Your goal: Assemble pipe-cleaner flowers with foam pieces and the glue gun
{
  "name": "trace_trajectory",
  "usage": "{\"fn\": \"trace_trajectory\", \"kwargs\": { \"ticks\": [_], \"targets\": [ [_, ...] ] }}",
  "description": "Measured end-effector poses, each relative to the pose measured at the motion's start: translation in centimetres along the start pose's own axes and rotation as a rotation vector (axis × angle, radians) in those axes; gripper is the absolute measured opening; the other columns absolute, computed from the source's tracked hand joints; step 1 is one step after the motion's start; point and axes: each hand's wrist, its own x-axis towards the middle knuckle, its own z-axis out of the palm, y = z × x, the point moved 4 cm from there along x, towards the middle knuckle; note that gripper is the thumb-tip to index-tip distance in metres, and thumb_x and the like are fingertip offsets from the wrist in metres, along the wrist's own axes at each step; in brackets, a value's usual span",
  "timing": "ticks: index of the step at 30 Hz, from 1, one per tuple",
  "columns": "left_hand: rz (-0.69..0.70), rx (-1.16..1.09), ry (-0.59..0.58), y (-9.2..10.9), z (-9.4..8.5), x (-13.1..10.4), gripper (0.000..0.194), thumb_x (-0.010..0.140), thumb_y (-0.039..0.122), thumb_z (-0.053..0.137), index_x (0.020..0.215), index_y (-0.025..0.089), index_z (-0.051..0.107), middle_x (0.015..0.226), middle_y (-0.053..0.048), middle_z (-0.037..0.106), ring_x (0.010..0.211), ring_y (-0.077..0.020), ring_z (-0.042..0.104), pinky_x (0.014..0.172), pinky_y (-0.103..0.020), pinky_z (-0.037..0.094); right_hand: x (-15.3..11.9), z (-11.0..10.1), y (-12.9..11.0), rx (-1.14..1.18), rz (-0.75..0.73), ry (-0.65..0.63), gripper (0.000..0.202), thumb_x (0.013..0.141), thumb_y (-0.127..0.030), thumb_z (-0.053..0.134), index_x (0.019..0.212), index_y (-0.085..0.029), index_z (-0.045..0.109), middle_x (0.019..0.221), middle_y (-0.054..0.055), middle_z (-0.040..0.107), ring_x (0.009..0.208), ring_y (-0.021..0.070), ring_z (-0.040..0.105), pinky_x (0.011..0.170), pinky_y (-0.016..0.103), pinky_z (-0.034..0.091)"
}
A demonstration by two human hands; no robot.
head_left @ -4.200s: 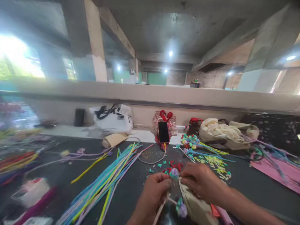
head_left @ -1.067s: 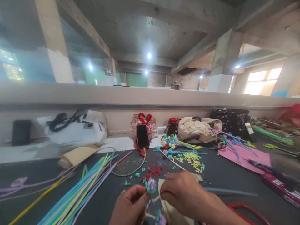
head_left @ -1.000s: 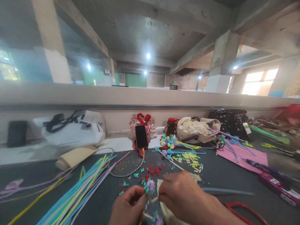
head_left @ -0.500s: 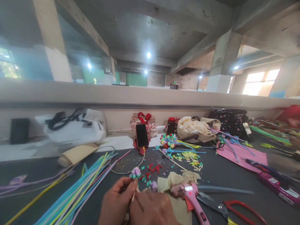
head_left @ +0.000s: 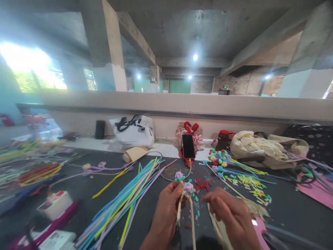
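My left hand is closed, pinching a cream pipe-cleaner stem just below a small lilac flower with teal around its base. Close beside the fingertips is a second lilac flower, and its cream stem hangs down toward me. Whether the two stems are joined is hidden by the fingers. To the right, apart from both stems, my right hand has its fingers curled together, slightly blurred, with nothing visible in them. Small red pieces and teal bits lie on the dark tabletop behind the flowers.
Long coloured pipe cleaners lie to the left. A propped phone with a cable stands ahead. Finished flower bunches and yellow cut pieces lie at right. A pink glue gun is partly behind my right hand.
The view has turned left. My right hand has come away from the flower stems and moved right; my left hand keeps its pinch. The second lilac flower now shows beside the first.
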Motion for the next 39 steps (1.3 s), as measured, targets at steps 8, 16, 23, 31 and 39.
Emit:
{"fn": "trace_trajectory", "kwargs": {
  "ticks": [8,16,23,31,39],
  "targets": [
    [0.003,-0.004,-0.038,-0.9,0.4,0.4,0.027,0.053,0.033,0.069,0.064,0.014,0.054,0.049,0.003,0.053,0.041,-0.0068,0.046,0.044,-0.018,0.036,-0.6,4.9,3.6,0.546,0.483,-0.203,0.026,0.062,-0.038,0.063,0.066,-0.013,0.061,0.054,-0.003,0.053,0.052,0.0104,0.045,0.05,0.019,0.036],
    [-0.014,0.04,-0.066,-1.3,0.7,0.3,0.029,0.053,0.037,0.069,0.064,0.014,0.055,0.046,0.002,0.054,0.037,-0.0081,0.047,0.039,-0.019,0.036,-1.3,5.7,4.9,0.713,0.581,-0.144,0.033,0.061,-0.041,0.063,0.049,-0.011,0.056,0.043,-0.003,0.047,0.042,0.0067,0.039,0.043,0.018,0.03],
    [-0.053,0.015,-0.152,-1.7,1.1,-0.3,0.026,0.064,0.038,0.06,0.07,0.016,0.049,0.047,0.004,0.052,0.031,-0.0079,0.045,0.032,-0.018,0.035,-1.8,7.6,6.0,1.061,0.742,-0.146,0.033,0.058,-0.044,0.066,0.056,-0.012,0.057,0.04,-0.002,0.051,0.035,0.0082,0.046,0.039,0.019,0.034],
    [-0.057,0.059,-0.111,-2.5,0.6,0.1,0.027,0.06,0.037,0.064,0.07,0.015,0.051,0.049,0.004,0.051,0.034,-0.007,0.045,0.032,-0.017,0.033,-1.9,7.6,5.2,1.228,0.81,-0.123,0.027,0.056,-0.036,0.068,0.055,-0.011,0.057,0.041,-0.001,0.051,0.033,0.0056,0.043,0.038,0.017,0.034],
    [-0.135,0.096,-0.176,-2.1,0.9,-0.1,0.035,0.059,0.041,0.063,0.08,0.014,0.056,0.057,0.0,0.058,0.038,-0.0099,0.051,0.036,-0.019,0.037,-1.6,6.9,5.1,1.199,0.873,-0.094,0.03,0.054,-0.035,0.069,0.049,-0.011,0.052,0.034,-0.003,0.048,0.027,0.0044,0.04,0.032,0.014,0.027]
  ]
}}
